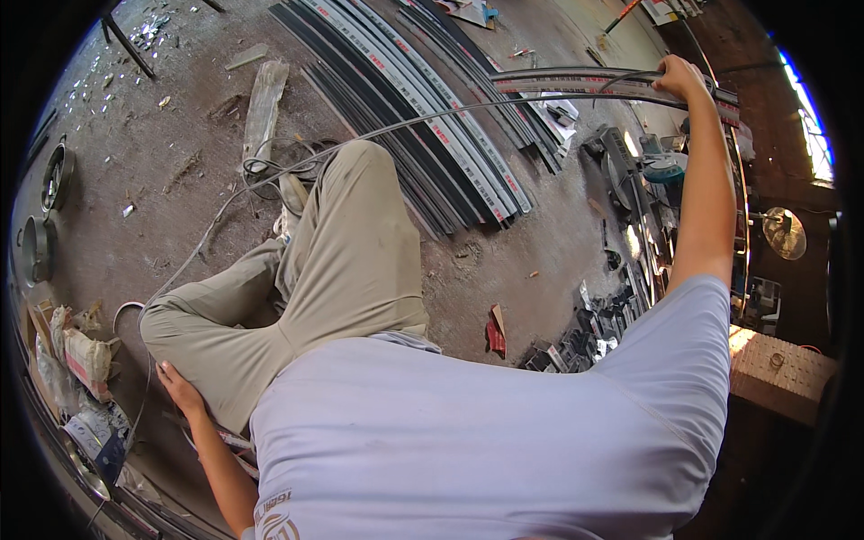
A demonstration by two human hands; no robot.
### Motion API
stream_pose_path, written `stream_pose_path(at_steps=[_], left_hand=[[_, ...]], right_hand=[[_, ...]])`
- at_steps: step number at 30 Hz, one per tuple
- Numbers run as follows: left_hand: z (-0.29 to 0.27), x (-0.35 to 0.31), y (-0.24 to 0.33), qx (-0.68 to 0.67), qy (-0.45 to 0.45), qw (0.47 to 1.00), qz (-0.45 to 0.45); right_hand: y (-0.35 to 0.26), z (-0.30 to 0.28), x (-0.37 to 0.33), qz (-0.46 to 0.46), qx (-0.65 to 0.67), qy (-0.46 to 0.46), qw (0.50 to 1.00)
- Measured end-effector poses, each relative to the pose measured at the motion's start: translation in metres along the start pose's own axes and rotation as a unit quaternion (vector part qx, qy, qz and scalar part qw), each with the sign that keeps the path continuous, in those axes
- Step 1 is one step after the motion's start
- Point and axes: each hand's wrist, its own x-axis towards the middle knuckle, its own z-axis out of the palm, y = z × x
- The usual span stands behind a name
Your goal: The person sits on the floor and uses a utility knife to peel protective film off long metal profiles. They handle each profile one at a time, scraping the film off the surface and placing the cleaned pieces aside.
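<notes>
Far out at the upper right, my right hand point(679, 79) is closed over a long metal profile point(576, 85) with printed film along it. The profile stretches left from the hand, above other bars. A thin grey cable point(387, 131) runs just below it and curves across the floor to the lower left. Beside my bent left knee, my left hand point(183, 391) lies against the trouser leg point(225, 360) with its fingers stretched out. Nothing shows in it, though its underside is hidden.
Dark and silver profiles point(405, 99) lie bundled ahead of my knees. Small black parts point(585, 337) and a saw-like machine point(621, 166) stand on the right. A wooden beam point(778, 373) is farther right. Plastic-wrapped packages point(85, 360) and round metal pans point(38, 250) sit at left.
</notes>
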Motion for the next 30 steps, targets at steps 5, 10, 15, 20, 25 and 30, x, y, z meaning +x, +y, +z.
stream_pose_path(at_steps=[5, 10, 15, 20, 25, 30], left_hand=[[-0.002, -0.001, -0.011, -0.019, 0.006, 1.0, -0.005], [-0.001, 0.002, -0.008, -0.004, 0.006, 1.0, 0.002], [0.002, 0.003, -0.001, 0.003, 0.001, 1.0, -0.003], [-0.006, 0.001, -0.009, 0.011, 0.01, 1.0, 0.01], [0.001, -0.004, 0.006, -0.005, 0.013, 1.0, -0.022], [-0.003, -0.007, 0.007, -0.003, 0.013, 1.0, -0.008]], right_hand=[[-0.003, 0.004, -0.005, -0.012, 0.008, -0.038, 0.999], [-0.015, 0.023, -0.004, -0.038, -0.016, -0.055, 0.998], [-0.077, 0.09, -0.001, -0.084, -0.067, -0.103, 0.989], [-0.084, 0.092, -0.006, -0.054, -0.05, -0.101, 0.992], [-0.066, 0.095, -0.019, -0.047, -0.012, -0.101, 0.994], [-0.071, 0.094, -0.036, -0.039, 0.068, -0.021, 0.997]])
